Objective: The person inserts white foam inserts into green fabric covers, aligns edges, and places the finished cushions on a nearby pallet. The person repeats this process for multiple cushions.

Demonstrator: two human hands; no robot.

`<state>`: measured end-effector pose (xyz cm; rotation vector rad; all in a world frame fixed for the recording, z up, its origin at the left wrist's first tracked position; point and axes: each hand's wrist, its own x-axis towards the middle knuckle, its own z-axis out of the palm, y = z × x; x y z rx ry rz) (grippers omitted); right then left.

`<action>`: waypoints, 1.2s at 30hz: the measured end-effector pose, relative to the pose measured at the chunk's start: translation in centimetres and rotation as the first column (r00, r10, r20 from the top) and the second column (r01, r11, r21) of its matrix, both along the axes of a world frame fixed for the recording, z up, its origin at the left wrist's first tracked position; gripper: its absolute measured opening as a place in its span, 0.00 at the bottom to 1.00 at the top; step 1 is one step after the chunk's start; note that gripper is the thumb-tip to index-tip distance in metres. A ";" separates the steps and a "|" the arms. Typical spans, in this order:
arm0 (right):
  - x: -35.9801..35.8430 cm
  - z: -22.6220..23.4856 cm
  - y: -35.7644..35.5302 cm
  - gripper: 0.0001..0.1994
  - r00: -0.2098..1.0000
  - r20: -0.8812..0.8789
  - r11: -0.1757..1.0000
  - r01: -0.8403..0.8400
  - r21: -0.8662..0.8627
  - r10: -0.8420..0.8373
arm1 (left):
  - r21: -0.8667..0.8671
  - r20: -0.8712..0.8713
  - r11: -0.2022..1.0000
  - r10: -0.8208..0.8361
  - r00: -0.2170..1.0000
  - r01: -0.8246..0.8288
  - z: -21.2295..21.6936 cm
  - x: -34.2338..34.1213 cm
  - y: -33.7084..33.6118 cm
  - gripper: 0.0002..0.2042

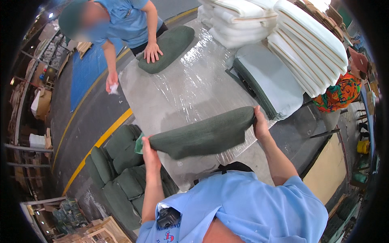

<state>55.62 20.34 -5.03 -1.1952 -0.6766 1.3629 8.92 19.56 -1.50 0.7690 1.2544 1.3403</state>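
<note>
A dark green fabric-covered cushion (202, 131) is held up between my two hands, over the near edge of the plastic-covered table (178, 95). My left hand (150, 154) grips its left end, where a piece of light green material (139, 144) shows beside the fingers. Around the right end is my right hand (260, 123), its fingers partly behind the cushion. Across the table, a co-worker's hand (152, 52) presses on another green cushion (170, 48). The co-worker's other hand (111, 81) holds a small white scrap (114, 88).
Green cushions (123, 178) are piled low at the left. On the table's right lie grey and green covers (267, 77), with folded white padding (308, 48) and a white stack (239, 20) behind. Yellow lines (97, 150) cross the floor.
</note>
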 end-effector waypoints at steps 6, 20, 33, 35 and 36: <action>-0.3 -4.4 -1.1 0.34 0.997 -0.074 0.999 0.021 -0.046 -0.024 | -0.075 0.138 0.936 0.351 0.926 -0.343 -4.7 3.5 -0.4 0.27; -9.2 12.8 1.4 0.32 -0.032 0.827 0.365 -0.887 -0.282 0.561 | -0.053 0.225 0.949 0.315 0.922 -0.312 -5.3 2.3 -2.1 0.30; -13.4 11.9 -2.0 0.25 -0.091 0.939 0.606 -0.742 -0.285 0.331 | -0.279 0.116 0.854 0.485 0.867 -0.440 -6.1 2.9 -4.6 0.30; -12.3 13.8 -2.3 0.26 0.022 0.926 0.683 -0.683 -0.261 0.376 | -0.403 0.122 0.854 0.408 0.905 -0.330 -5.5 3.7 -5.7 0.33; -12.0 15.0 -2.5 0.28 0.122 0.888 0.740 -0.610 -0.285 0.443 | -0.452 0.169 0.867 0.313 0.935 -0.209 -5.0 4.2 -6.4 0.35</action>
